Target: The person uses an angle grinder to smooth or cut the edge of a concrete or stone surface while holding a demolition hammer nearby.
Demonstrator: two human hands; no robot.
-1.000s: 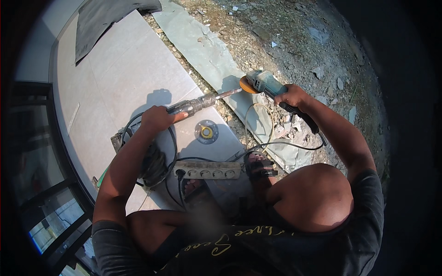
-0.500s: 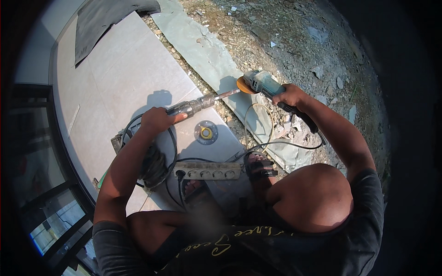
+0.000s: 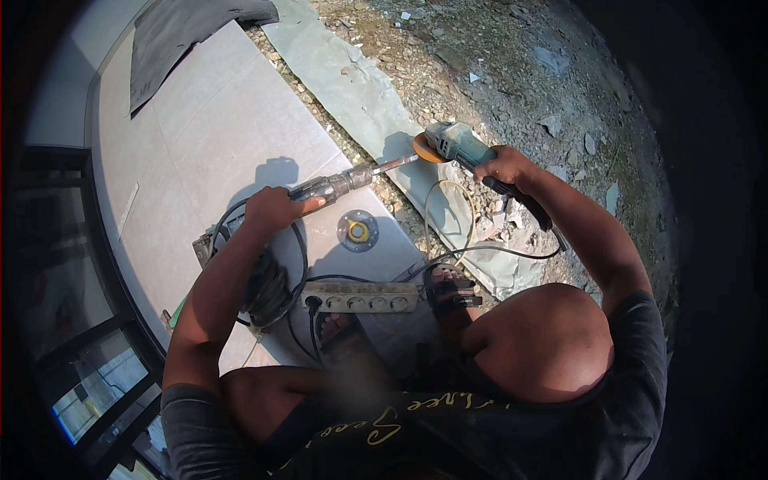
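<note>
My left hand (image 3: 276, 206) is wrapped round the body of a demolition hammer (image 3: 340, 184), whose metal chisel bit (image 3: 396, 163) points to the right over the tile edge. In my right hand (image 3: 506, 166) is a teal angle grinder (image 3: 466, 146) with an orange disc (image 3: 430, 149). The disc meets the tip of the bit, or lies right by it; a gap cannot be made out. The rear part of the hammer is partly hidden behind my left forearm.
A power strip (image 3: 364, 299) with a black plug lies before my feet, and cables loop around it. A round drain fitting (image 3: 358, 231) with a yellow centre sits in the tile floor (image 3: 204, 132). Rubble (image 3: 528, 88) and a pale sheet (image 3: 344, 76) border the tiles.
Almost nothing differs. The grinder's disc has shifted very slightly to the right along the bit's tip; both hands keep their grips.
</note>
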